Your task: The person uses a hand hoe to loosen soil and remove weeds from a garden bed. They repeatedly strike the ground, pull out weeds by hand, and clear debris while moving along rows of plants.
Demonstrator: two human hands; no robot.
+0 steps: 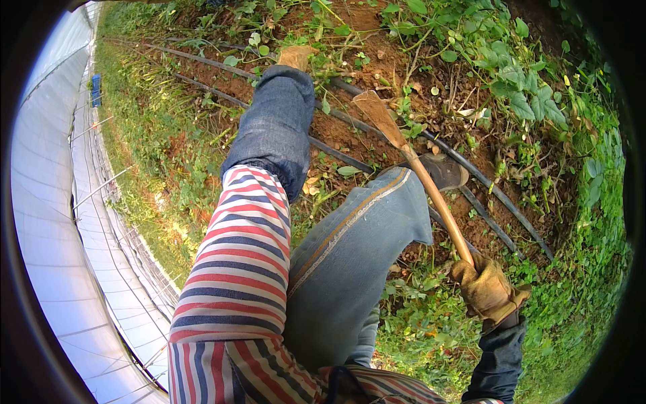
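My right hand point(487, 288), in a tan leather work glove, is closed around the wooden handle of a hand hoe point(439, 199). The tool slants up and left, and its soil-covered metal blade is over the reddish soil point(335, 134) beside a black drip hose. My left hand point(297, 57), in a tan glove, reaches out among weeds and vines at the top centre; its fingers are mostly hidden, and whether they hold anything does not show. A denim sleeve cover and a striped sleeve are on the left arm.
Several black drip hoses point(497, 192) cross the soil diagonally. My bent knee in jeans point(363, 237) and a dark shoe point(444, 171) are between the arms. Leafy vines point(525, 86) grow at upper right. At left are white plastic sheeting point(50, 242), metal rods and a blue crate point(96, 91).
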